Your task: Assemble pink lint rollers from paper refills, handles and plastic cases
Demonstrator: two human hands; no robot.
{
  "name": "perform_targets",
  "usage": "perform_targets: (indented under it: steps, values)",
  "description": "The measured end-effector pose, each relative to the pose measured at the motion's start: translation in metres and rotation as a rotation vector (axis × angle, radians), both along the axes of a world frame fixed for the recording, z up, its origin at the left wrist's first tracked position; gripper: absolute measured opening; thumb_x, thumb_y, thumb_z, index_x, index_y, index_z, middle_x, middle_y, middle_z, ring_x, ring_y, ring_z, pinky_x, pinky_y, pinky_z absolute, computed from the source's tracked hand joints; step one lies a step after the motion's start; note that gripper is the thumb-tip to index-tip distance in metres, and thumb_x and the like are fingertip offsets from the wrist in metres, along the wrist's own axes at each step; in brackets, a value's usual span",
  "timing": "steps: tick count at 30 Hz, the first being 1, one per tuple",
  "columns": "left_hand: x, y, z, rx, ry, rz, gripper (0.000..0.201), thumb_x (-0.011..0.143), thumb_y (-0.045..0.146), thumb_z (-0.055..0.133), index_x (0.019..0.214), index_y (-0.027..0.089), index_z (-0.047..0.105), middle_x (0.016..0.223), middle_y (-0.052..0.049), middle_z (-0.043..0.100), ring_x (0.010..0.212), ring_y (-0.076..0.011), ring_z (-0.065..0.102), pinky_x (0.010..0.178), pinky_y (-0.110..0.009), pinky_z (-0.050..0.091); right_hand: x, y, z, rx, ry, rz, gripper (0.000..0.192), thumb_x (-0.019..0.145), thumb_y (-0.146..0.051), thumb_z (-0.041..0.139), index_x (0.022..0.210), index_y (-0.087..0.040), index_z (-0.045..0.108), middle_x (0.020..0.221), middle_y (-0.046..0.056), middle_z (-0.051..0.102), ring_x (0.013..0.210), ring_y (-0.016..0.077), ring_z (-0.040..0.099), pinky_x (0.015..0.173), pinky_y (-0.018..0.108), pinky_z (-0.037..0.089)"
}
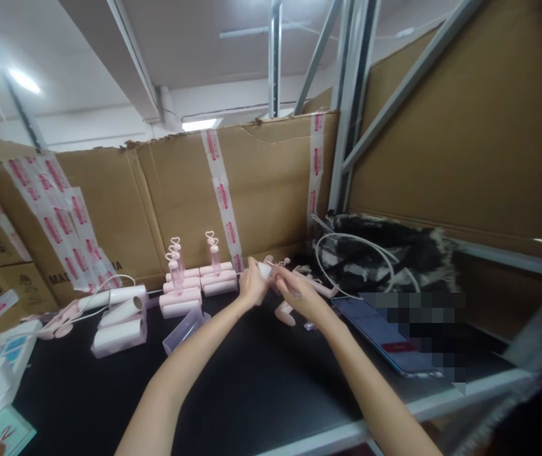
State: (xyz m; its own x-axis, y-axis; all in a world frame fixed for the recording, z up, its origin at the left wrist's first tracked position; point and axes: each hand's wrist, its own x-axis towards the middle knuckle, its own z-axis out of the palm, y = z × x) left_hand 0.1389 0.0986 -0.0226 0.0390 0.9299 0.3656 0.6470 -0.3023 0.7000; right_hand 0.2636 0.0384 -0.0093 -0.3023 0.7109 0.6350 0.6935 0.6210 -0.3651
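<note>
My left hand (pixel 253 283) is closed around a small white piece (pixel 265 270), held above the back of the black tabletop. Close against it, my right hand (pixel 296 289) has its fingers pinched together at the piece's right side; what lies between those fingertips is too small to tell. Just under the hands lies a pink curved part (pixel 284 313), with more pink handle-like parts (pixel 324 288) behind my right wrist. Left of my left hand are stacked pink and white rolls (pixel 181 306). Slim pink tubes with heart-shaped tops (pixel 214 253) stand upright on them.
A clear purplish tray (pixel 186 332) sits beside my left forearm. White rolls (pixel 118 337) in another tray lie farther left. A phone or tablet (pixel 387 339) lies right of my right arm, near a cable (pixel 361 236) and black plastic. Cardboard (pixel 175 183) walls the back.
</note>
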Motion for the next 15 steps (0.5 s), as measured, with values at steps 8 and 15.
perform_targets:
  steps: [8,15]
  values:
    - [0.011,0.009,-0.008,-0.034,-0.104,-0.082,0.041,0.071,0.038,0.069,0.097,0.018,0.045,0.086,-0.008,0.065,0.081,-0.0244,0.063,0.069,-0.031,0.044,0.013,0.004,0.001,-0.009,0.054,0.029,0.021,0.087,-0.018,0.029,0.082,-0.018,0.049,0.070,0.001,0.057,0.063,0.0140,0.056,0.065,0.025,0.045]
    - [-0.005,0.022,-0.013,-0.067,-0.158,-0.216,0.025,0.087,0.031,0.055,0.104,0.013,0.056,0.097,-0.005,0.062,0.083,-0.0160,0.061,0.074,-0.035,0.052,0.021,0.010,-0.008,0.003,-0.001,0.096,0.025,0.086,-0.021,0.034,0.100,-0.017,0.055,0.078,0.003,0.062,0.067,0.0147,0.059,0.068,0.026,0.048]
